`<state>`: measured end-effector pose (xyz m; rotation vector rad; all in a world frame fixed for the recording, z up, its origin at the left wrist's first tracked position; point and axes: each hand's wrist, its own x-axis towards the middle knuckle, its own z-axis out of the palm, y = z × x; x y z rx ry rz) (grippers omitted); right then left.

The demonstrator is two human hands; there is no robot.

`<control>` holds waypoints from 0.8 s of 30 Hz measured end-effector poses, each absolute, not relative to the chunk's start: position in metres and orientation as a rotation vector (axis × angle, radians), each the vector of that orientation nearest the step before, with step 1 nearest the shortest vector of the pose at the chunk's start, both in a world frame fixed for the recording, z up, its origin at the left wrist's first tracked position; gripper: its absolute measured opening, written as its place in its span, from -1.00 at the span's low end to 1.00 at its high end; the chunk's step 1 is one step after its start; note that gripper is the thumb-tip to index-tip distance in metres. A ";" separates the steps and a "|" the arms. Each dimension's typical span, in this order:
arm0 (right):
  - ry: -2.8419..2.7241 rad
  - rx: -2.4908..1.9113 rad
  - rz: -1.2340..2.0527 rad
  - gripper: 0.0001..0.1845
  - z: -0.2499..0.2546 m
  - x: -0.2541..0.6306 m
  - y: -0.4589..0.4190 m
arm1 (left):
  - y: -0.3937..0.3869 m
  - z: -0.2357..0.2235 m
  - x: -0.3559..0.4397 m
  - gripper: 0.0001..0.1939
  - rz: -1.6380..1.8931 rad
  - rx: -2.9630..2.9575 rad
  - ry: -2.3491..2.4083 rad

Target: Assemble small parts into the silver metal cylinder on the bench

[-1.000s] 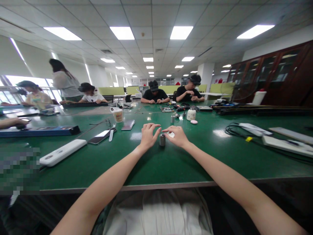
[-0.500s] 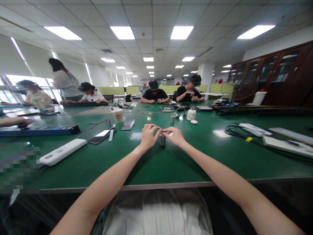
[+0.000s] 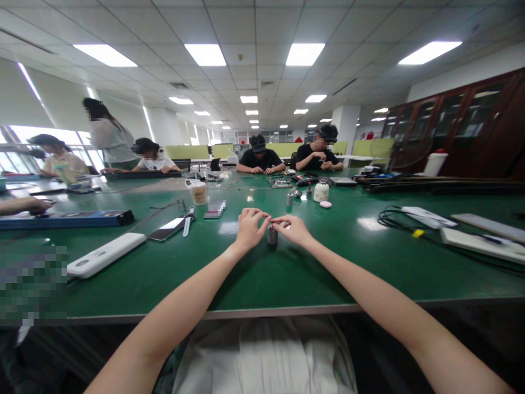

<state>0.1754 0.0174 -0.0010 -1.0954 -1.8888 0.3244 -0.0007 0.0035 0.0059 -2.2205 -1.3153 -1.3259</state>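
Note:
A small grey metal cylinder stands upright on the green table, directly under my fingertips. My left hand comes in from its left, thumb and index finger drawn together in a pinch near its top. From the other side my right hand also pinches at the cylinder's top, its fingertips almost meeting the left ones. Whatever lies between the fingertips is too small to make out. Beyond the hands are a second metal cylinder, a white jar and a pink round lid.
On the left lie a white power strip, a phone, a watch and a paper cup. Cables and white devices occupy the right side. Several people sit around the table; one person stands at the back left.
My hands stay at the top of the cylinder. The right fingers have shifted very slightly; the cylinder has not moved.

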 end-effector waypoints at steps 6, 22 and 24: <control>-1.904 -1.041 0.153 -0.78 0.005 0.178 0.008 | -0.001 0.012 -0.001 -0.79 -1.345 -2.143 -1.397; -1.936 -1.151 0.080 -0.87 0.006 0.176 0.016 | -0.001 0.022 -0.009 -0.64 -1.079 -2.055 -1.826; -1.958 -1.173 0.119 -0.87 0.008 0.175 0.018 | 0.000 0.020 -0.009 -0.64 -1.075 -2.063 -1.827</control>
